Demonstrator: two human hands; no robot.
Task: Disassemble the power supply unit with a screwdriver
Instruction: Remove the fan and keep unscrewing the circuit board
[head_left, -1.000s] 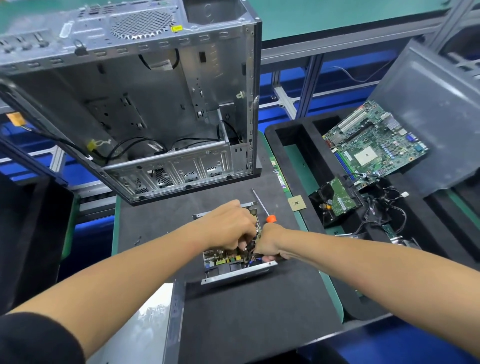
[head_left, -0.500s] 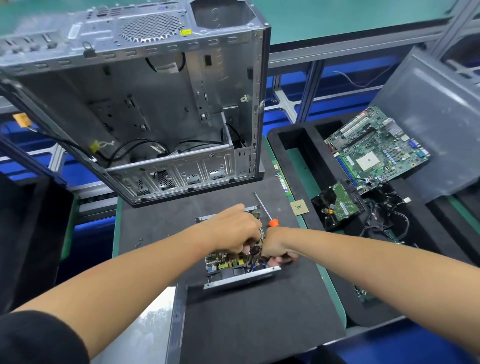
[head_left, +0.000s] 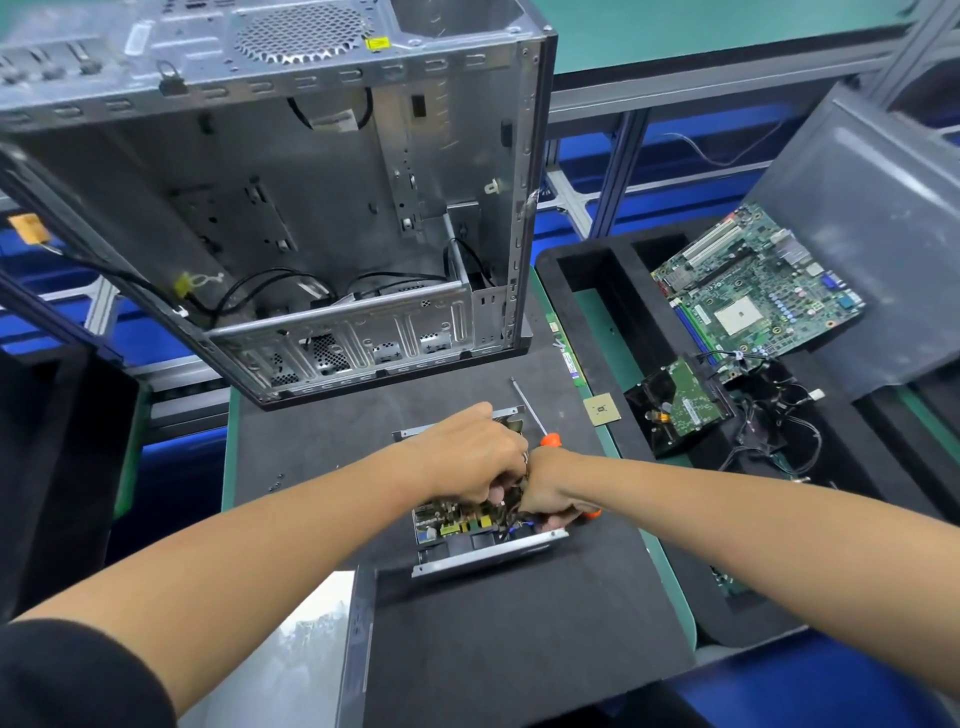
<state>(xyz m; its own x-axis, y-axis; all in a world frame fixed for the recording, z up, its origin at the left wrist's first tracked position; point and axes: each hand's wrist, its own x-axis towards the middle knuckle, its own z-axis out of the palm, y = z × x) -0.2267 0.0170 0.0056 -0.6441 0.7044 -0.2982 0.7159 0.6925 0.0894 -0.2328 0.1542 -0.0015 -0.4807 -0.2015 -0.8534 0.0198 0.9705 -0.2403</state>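
Two bare hands, left hand (head_left: 470, 454) and right hand (head_left: 551, 488), meet mid-frame over one opened grey metal power supply unit (head_left: 483, 545), beside one orange-handled screwdriver (head_left: 530, 413), one empty silver computer case (head_left: 291, 208) upper left, and one green motherboard (head_left: 753, 291) at right.

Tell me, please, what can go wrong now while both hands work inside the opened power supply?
1. Both hands, left and right, crowd over the power supply unit, hiding the board; a wire could get pulled or a finger scraped on the metal edge.
2. The screwdriver lies right behind the hands; a wrist may knock it.
3. Tiny dark parts, perhaps screws, lie loose on the mat and may get lost.
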